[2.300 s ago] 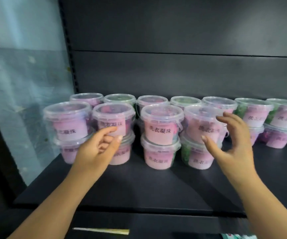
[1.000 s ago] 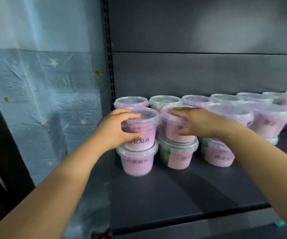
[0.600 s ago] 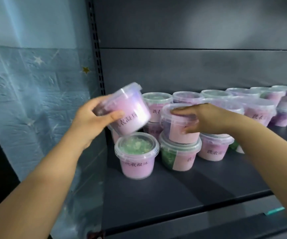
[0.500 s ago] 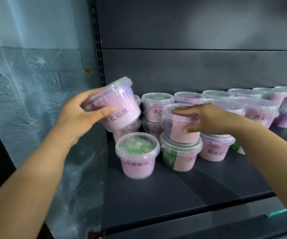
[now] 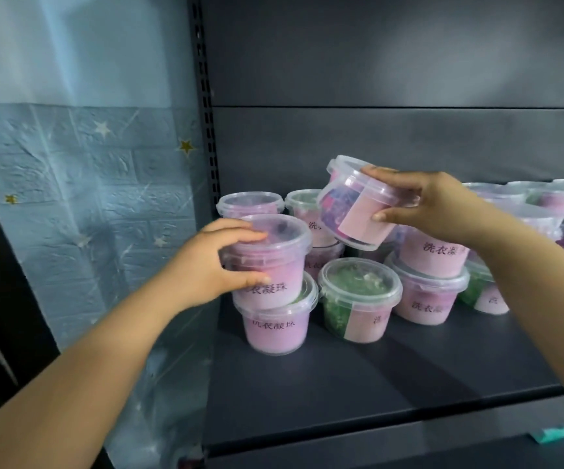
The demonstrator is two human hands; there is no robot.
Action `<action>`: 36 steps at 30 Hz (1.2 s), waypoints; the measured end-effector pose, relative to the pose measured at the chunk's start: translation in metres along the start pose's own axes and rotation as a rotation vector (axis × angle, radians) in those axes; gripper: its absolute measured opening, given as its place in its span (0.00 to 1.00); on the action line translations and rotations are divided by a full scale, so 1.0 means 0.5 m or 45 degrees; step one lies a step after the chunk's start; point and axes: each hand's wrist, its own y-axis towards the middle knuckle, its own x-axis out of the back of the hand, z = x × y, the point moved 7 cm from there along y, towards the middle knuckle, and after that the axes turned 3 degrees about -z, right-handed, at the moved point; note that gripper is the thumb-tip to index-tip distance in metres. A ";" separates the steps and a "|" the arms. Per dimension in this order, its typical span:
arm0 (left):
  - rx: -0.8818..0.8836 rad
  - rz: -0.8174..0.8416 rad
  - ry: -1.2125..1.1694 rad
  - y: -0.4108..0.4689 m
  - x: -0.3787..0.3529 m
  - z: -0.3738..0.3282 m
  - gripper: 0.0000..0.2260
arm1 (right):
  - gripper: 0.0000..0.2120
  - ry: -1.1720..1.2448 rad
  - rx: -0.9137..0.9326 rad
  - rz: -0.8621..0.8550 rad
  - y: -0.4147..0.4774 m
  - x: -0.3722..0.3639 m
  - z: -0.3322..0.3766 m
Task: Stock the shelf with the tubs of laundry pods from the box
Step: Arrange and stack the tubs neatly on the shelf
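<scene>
Clear tubs of laundry pods with pink labels stand in stacked rows on the dark shelf [image 5: 358,380]. My left hand [image 5: 213,265] grips a pink tub [image 5: 274,265] that sits on top of another pink tub [image 5: 275,328] at the front left. My right hand [image 5: 429,206] holds a second tub [image 5: 355,204] tilted in the air above a green-filled tub [image 5: 358,296]. More tubs [image 5: 524,211] run off to the right along the back.
The shelf's slotted upright post [image 5: 206,106] stands just left of the tubs, with a blue star-patterned wall [image 5: 81,184] beyond it. The front strip of the shelf board is bare. A teal tag [image 5: 561,433] sits on the shelf edge at lower right.
My left hand has set its lifted tub back down on the front-left stack. My right hand has lifted the tub it was gripping off the green tub and tilted it.
</scene>
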 end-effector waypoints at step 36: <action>0.062 -0.039 0.185 0.035 -0.039 -0.027 0.24 | 0.23 -0.417 -0.073 0.222 -0.043 -0.087 -0.021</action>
